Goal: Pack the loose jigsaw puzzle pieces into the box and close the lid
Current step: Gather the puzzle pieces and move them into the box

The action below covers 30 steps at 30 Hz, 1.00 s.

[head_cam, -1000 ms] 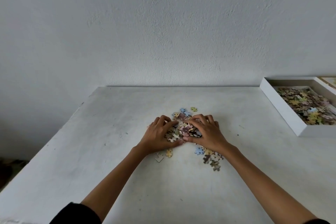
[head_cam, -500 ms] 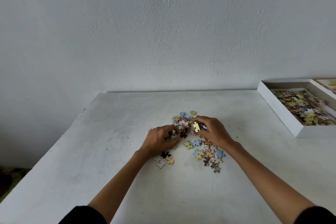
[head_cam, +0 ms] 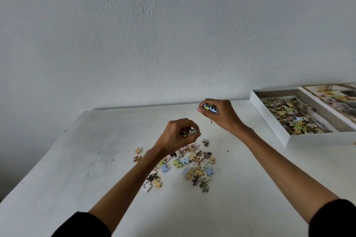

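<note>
Left grip (head_cam: 178, 135) curled round a handful of pieces (head_cam: 189, 132), right grip (head_cam: 219, 114) likewise, loose pile (head_cam: 192, 163) beneath left one

Single view, worn on your head: it looks forward and down across the desk (head_cam: 57, 188) from its near edge toward the far edge and the wall (head_cam: 173, 25). Close range: your left hand (head_cam: 178, 137) and right hand (head_cam: 223, 116) sit mid-frame; the desk's right edge is cropped.
</note>
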Tool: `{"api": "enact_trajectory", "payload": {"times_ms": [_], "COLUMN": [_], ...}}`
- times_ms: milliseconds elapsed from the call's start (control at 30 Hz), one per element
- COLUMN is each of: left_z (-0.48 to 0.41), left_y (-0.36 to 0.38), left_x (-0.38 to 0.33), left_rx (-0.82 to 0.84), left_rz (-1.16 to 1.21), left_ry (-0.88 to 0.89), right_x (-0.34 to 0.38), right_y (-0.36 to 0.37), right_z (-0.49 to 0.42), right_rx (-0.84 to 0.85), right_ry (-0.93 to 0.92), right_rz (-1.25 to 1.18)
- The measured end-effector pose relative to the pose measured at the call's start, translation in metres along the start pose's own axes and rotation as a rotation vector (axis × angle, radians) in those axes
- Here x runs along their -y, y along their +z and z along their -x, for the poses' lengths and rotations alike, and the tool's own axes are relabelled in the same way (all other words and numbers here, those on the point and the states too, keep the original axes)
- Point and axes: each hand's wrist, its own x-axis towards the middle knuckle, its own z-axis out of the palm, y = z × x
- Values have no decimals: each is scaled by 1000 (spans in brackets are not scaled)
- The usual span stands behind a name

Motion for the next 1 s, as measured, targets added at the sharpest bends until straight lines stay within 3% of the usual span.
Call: {"api": "enact_trajectory", "payload": {"times_ms": [567,1000], "left_z": [-155,-223], "left_y": [132,251], "left_x": [-93,-122], "left_rx": [-20,136], "left_rz": [102,1], "left_ry": [88,26], "right_x": [-116,-225], "right_y": [-203,-259], "right_z": [-10,5], "right_rx": [-63,34], "right_ry": [42,188], "right_rz": [178,274]}}
